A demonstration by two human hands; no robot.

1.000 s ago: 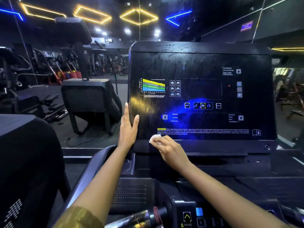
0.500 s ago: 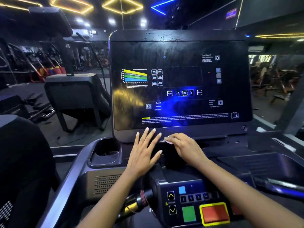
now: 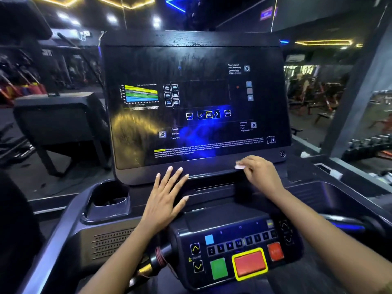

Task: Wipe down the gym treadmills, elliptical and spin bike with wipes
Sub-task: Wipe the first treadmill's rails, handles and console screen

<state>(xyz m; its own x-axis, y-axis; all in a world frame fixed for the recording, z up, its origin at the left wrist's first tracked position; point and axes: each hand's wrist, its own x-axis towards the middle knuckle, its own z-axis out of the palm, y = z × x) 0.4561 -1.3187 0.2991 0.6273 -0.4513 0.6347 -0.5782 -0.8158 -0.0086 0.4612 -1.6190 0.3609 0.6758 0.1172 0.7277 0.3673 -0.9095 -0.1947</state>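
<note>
Dim gym space is shown, lit by yellow and blue neon strips [image 3: 125, 3] on a dark ceiling, with blurred equipment at both edges. At centre, a black treadmill console [image 3: 197, 92] is tilted back. Its glossy panel is printed with a coloured chart, small icons, an OK key and lines of fine text too small to be read. Blue and yellow reflections are spread across its lower half.

The left hand [image 3: 165, 200] is laid flat, palm down, on the dark ledge just below the console's bottom edge, left of centre. Its fingers are held straight and fanned apart. The right hand [image 3: 259, 172] is placed further right, at the console's lower rim, with its fingers curled together over a small white wipe [image 3: 239, 166]. Only a corner of the wipe is visible past the fingertips, pressed against the rim beneath the fine print.

Nearer the camera, a control pad [image 3: 233, 249] is seen between the two forearms. It carries a green button [image 3: 219, 268], a large red button [image 3: 250, 264] framed in yellow, numbered keys and arrow keys. A moulded cup holder [image 3: 110, 209] is set into the deck left of the left hand. Another black machine [image 3: 59, 124] is seen beyond, at left.
</note>
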